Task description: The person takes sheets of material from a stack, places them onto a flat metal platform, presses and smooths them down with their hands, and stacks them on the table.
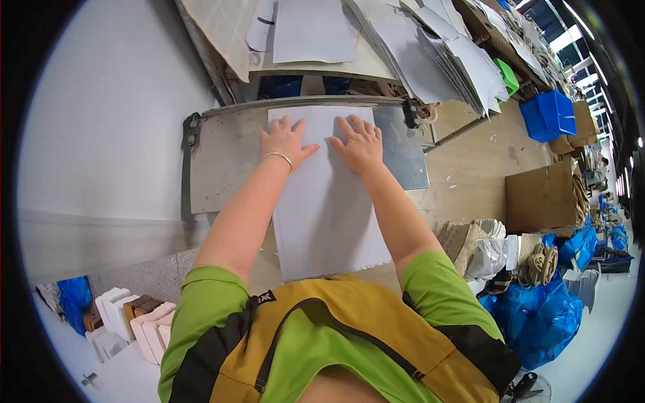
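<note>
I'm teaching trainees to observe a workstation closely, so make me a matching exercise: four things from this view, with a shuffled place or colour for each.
Things:
1. Bangle
2. Paper
3. Large carton
4. Right sleeve

Places or colours:
A. Brown
B. Under the left hand and right hand
C. Lime green
D. Around the left wrist

Pairs: 1-D, 2-B, 3-A, 4-C

The hands point(361, 149) hide patches of the white paper point(326, 208).
</note>
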